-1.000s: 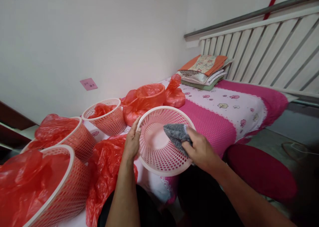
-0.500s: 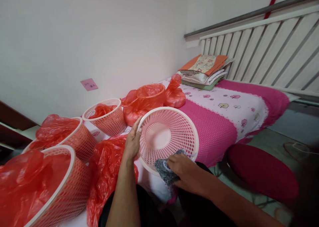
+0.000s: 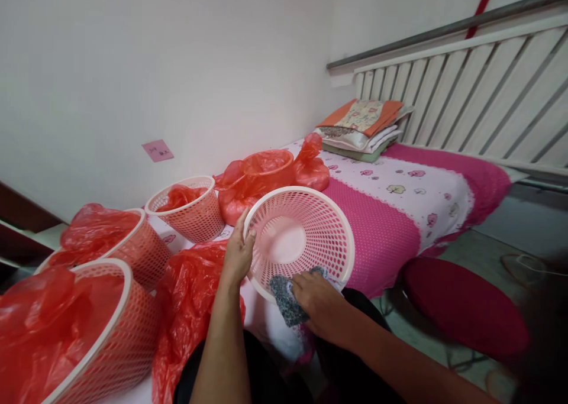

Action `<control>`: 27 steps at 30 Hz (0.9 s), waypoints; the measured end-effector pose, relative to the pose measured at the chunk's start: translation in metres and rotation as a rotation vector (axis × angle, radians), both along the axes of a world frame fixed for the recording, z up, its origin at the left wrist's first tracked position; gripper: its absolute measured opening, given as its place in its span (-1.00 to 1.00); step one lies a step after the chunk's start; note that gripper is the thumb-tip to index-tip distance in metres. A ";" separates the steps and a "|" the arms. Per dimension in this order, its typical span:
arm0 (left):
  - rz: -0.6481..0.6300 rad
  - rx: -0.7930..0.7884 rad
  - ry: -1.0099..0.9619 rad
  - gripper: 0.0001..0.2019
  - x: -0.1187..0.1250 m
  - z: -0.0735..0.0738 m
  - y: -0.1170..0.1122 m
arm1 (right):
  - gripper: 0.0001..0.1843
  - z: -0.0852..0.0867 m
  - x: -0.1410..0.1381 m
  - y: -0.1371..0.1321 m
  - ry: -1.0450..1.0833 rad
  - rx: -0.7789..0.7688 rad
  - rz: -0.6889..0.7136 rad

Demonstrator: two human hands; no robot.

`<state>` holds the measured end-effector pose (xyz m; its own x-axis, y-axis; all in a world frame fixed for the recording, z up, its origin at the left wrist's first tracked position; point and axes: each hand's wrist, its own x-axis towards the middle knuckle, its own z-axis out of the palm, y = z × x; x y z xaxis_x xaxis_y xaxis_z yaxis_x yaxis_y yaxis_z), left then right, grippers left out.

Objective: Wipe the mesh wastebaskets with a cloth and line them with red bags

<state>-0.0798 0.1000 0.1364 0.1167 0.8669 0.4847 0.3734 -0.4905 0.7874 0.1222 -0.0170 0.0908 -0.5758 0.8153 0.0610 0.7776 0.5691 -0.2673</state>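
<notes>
A pink perforated plastic basket (image 3: 310, 226) is tipped on its side over the bed edge, its opening facing me. My left hand (image 3: 238, 251) grips its left rim, thumb on the inside. My right hand (image 3: 318, 300) is closed on a grey cloth (image 3: 284, 294) and presses it against the basket's lower rim. A loose red plastic bag (image 3: 189, 309) lies just left of my left forearm.
Several more pink baskets lined with red bags, such as the nearest basket (image 3: 97, 339) and the smaller basket (image 3: 189, 209), stand along the wall on the bed (image 3: 399, 215). Folded cloths (image 3: 361, 129) are stacked by the slatted headboard (image 3: 465, 102). A dark red round cushion (image 3: 465, 303) lies on the floor.
My right hand carried the grey cloth from the basket's upper right inside down to its lower rim. The left hand kept its hold on the rim.
</notes>
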 end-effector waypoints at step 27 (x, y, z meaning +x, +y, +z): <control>-0.089 -0.082 -0.145 -0.45 -0.003 0.003 -0.002 | -0.79 0.016 0.026 0.068 0.876 -0.315 -0.219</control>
